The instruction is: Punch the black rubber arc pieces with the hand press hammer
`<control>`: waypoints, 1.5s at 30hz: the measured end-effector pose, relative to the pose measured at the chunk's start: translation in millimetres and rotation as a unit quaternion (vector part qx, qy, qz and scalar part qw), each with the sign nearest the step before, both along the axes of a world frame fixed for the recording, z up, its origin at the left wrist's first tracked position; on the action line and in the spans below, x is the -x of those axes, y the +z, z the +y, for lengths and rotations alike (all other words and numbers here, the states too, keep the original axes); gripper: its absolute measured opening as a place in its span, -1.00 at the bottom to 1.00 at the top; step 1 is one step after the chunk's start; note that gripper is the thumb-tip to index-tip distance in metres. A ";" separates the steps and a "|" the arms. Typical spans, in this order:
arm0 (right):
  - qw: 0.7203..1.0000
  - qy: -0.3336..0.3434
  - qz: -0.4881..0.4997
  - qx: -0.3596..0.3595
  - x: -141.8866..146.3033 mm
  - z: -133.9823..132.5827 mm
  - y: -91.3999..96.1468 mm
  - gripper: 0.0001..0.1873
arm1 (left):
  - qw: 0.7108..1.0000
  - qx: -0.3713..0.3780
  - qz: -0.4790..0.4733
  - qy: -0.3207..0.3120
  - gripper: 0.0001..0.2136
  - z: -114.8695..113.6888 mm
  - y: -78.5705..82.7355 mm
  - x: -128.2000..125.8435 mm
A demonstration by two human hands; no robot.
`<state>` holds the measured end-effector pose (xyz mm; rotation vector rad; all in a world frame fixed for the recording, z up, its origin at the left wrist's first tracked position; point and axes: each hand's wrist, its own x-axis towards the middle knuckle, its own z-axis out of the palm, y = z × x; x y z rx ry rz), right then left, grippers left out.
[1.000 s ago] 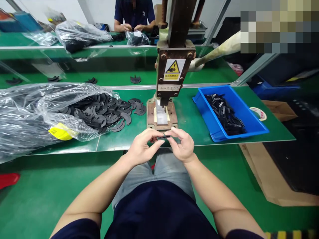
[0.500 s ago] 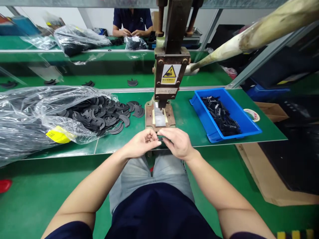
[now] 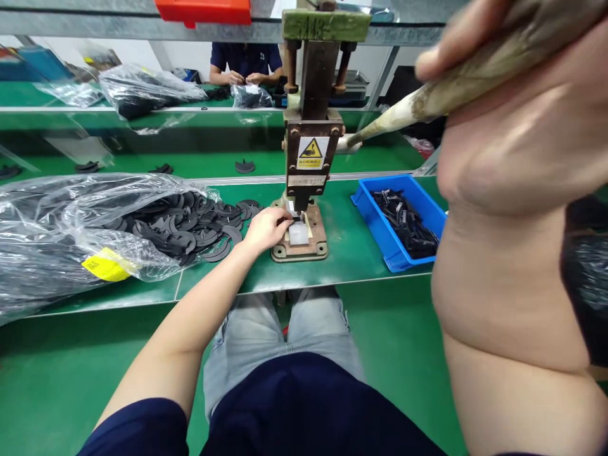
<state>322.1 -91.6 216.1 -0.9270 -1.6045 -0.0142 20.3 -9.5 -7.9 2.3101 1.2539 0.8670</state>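
Left hand [image 3: 268, 229], head view: holds end of small black strip-shaped part [image 3: 299, 219] in nearly closed pinch. Part location: beneath dark metal ram [image 3: 301, 201] of upright brown metal press [image 3: 308, 173], just behind translucent white rectangular block [image 3: 299, 235]. Right hand [image 3: 527, 139]: wraps around pale, worn, round lever [image 3: 403, 113]; appears blurred. Right of press: blue rectangular plastic bin [image 3: 371, 223] with small black pieces [image 3: 403, 221]. Left of press: clear plastic bag [image 3: 57, 240] with dark crescent-shaped pieces [image 3: 190, 228] spilling onto green tabletop [image 3: 256, 277].

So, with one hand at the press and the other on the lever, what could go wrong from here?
A pinch: the left hand is close to the press ram while the right hand is on the lever; an early pull could catch it.
Misalignment: the small dark piece might sit askew; the hand partly hides it.
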 end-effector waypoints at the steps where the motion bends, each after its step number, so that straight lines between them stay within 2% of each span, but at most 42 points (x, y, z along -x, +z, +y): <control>1: 1.000 0.001 0.000 0.001 6.4 -8.1 1.7 -0.44 | 1.000 -0.010 0.017 -0.010 -0.81 0.0 2.2 -0.5; 4: 1.000 0.015 -0.003 -0.012 26.6 -27.8 2.5 -0.48 | 0.999 -0.008 0.048 -0.012 -0.80 0.2 7.0 -1.3; 7: 0.997 0.070 0.000 -0.035 41.4 -33.0 -0.1 -0.59 | 0.997 -0.002 0.071 -0.015 -0.79 2.0 9.7 -0.4; 10: 0.988 0.143 0.027 -0.051 48.3 -30.0 -12.2 -0.73 | 0.994 -0.013 0.096 -0.044 -0.76 5.9 12.2 1.6; 12: 0.984 0.163 0.044 -0.063 50.2 -28.5 -24.1 -0.73 | 0.992 -0.021 0.109 -0.064 -0.75 9.2 13.9 2.3; 19: 0.980 0.149 0.063 -0.119 56.7 -31.5 -59.1 -0.70 | 0.996 -0.001 0.067 -0.052 -0.81 12.9 13.3 0.5; 25: 0.985 0.099 -0.006 -0.140 51.2 -37.4 -110.3 -0.74 | 0.998 0.028 0.025 -0.041 -0.82 9.6 9.8 -1.9; 28: 0.988 0.078 -0.005 -0.133 49.6 -38.8 -124.5 -0.72 | 0.997 0.051 0.028 -0.059 -0.82 12.3 12.1 4.3; 31: 0.988 0.067 0.004 -0.136 50.7 -37.9 -128.1 -0.72 | 0.997 0.050 0.048 -0.032 -0.75 26.6 19.4 29.5; 35: 0.987 0.063 0.013 -0.149 53.1 -34.7 -131.6 -0.72 | 0.988 0.021 0.124 0.091 -0.70 60.1 32.2 84.6; 38: 0.983 0.074 0.025 -0.164 54.5 -32.4 -134.9 -0.73 | 0.973 0.046 0.205 0.100 -0.73 77.9 36.4 112.7; 40: 0.982 0.075 0.035 -0.167 55.4 -31.6 -135.8 -0.72 | 0.965 0.062 0.243 0.075 -0.77 80.0 35.1 115.8; 42: 0.983 0.074 0.040 -0.166 56.2 -31.6 -135.6 -0.72 | 0.961 0.065 0.263 0.050 -0.77 74.8 31.1 108.2; 45: 0.982 0.074 0.044 -0.168 56.8 -32.0 -134.7 -0.70 | 0.957 0.051 0.284 0.040 -0.61 60.9 22.4 88.6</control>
